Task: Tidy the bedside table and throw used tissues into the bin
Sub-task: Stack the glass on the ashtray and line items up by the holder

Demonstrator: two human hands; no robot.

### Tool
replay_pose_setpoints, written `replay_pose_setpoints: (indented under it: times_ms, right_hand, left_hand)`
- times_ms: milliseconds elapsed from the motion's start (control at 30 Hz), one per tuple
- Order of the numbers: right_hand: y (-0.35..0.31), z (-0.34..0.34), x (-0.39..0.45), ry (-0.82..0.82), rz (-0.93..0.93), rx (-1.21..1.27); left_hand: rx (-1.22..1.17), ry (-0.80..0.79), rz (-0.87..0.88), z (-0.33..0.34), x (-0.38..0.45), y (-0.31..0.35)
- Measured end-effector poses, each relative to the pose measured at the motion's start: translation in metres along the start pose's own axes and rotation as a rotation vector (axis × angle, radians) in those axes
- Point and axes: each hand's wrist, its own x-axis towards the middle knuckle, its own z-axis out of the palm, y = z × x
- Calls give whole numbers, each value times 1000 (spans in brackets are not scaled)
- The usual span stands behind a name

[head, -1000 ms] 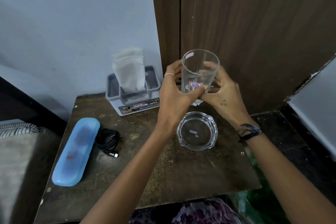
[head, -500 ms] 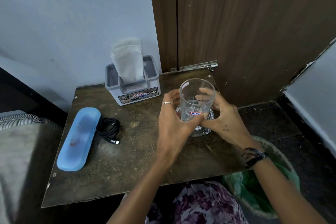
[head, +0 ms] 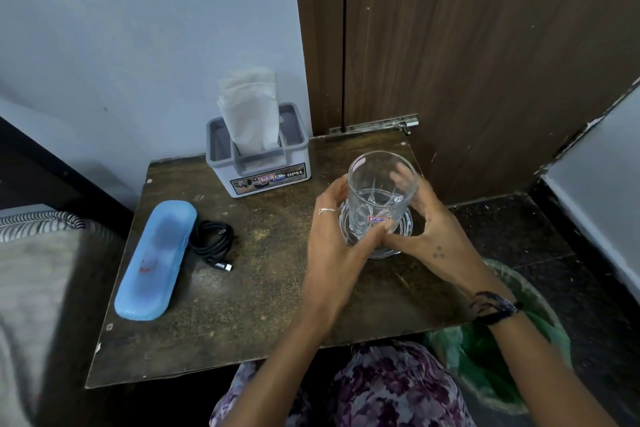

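Observation:
A clear drinking glass [head: 380, 191] stands upright in a round glass dish [head: 406, 222] on the right part of the dark wooden bedside table [head: 263, 315]. My left hand [head: 336, 236] wraps the glass from the left, and my right hand [head: 426, 236] cups it from the right, thumbs meeting low in front. A grey tissue box [head: 258, 163] with a white tissue sticking up sits at the table's back. A bin with a green liner [head: 485, 350] stands on the floor at the lower right, partly behind my right arm.
A blue oblong case [head: 156, 260] lies on the table's left side, with a coiled black cable [head: 211, 243] beside it. A brown wooden door [head: 467, 55] rises behind the table. A bed edge [head: 34, 270] is on the left.
Both hands have lowered the glass from mid-air down into the glass dish. The view has tilted down, bringing the bin into sight.

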Motion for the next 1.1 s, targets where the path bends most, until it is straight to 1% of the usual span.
replay_pose_setpoints:
  times_ms: [100, 133, 233, 400, 567, 667, 867, 1100]
  right_hand:
    - [20, 4, -11, 23, 82, -31]
    - [26, 7, -17, 43, 82, -48]
    - [34, 11, -26, 137, 11, -54]
    - [38, 12, -19, 180, -18, -81]
    - [39, 6, 9, 161, -20, 2]
    - [41, 3, 32, 162, -33, -6]
    - [46, -4, 78, 139, 1, -59]
    - [49, -6, 100, 143, -8, -60]
  left_hand:
    - [-14, 27, -48, -3, -18, -21]
    - [-3, 12, -55, -3, -24, -27]
    - [130, -50, -25, 0, -34, -36]
    - [196, 25, 21, 1, -17, -47]
    - [204, 29, 27, 1, 15, -51]
    - [189, 41, 32, 4, 37, -50]
    - [145, 76, 3, 11, 77, -52]
    - [175, 82, 21, 15, 96, -52]
